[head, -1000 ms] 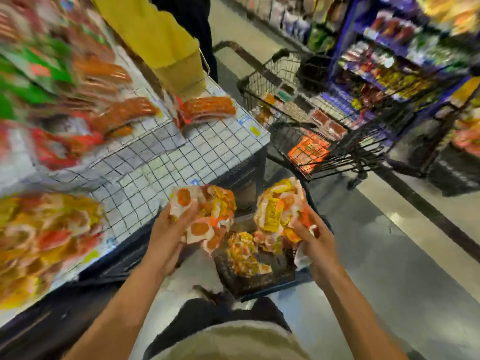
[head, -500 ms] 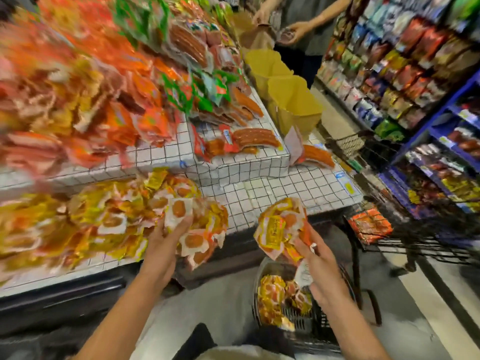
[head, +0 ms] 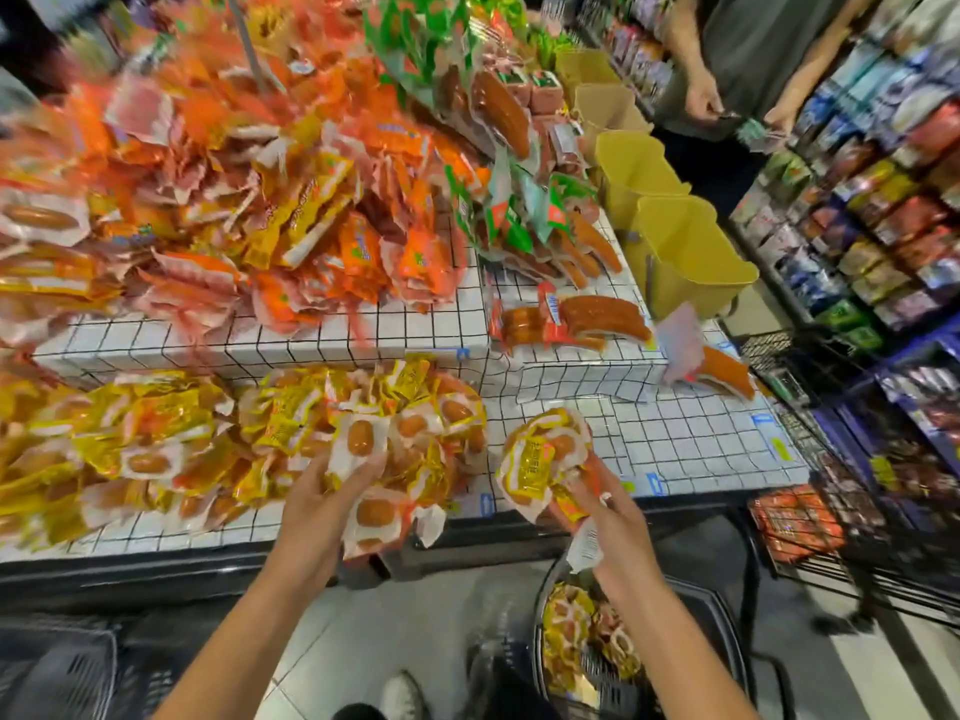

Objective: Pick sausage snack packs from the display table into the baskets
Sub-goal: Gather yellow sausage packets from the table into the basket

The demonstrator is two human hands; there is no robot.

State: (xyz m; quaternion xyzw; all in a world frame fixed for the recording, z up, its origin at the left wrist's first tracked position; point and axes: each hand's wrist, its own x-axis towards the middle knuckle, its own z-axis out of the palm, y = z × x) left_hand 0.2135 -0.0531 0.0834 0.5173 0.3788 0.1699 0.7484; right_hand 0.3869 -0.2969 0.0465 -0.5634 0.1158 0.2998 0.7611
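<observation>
Packs (head: 371, 491) gripped in the left hand (head: 317, 511) and right hand (head: 613, 517) are best lowered over the basket (head: 727, 615) below the surface's (head: 675, 444) front edge.

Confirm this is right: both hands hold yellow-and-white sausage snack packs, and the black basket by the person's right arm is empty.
Not quite. The head view shows the black basket already holding several yellow packs. The rest stands: the left hand and the right hand each hold yellow-and-white sausage snack packs.
</observation>
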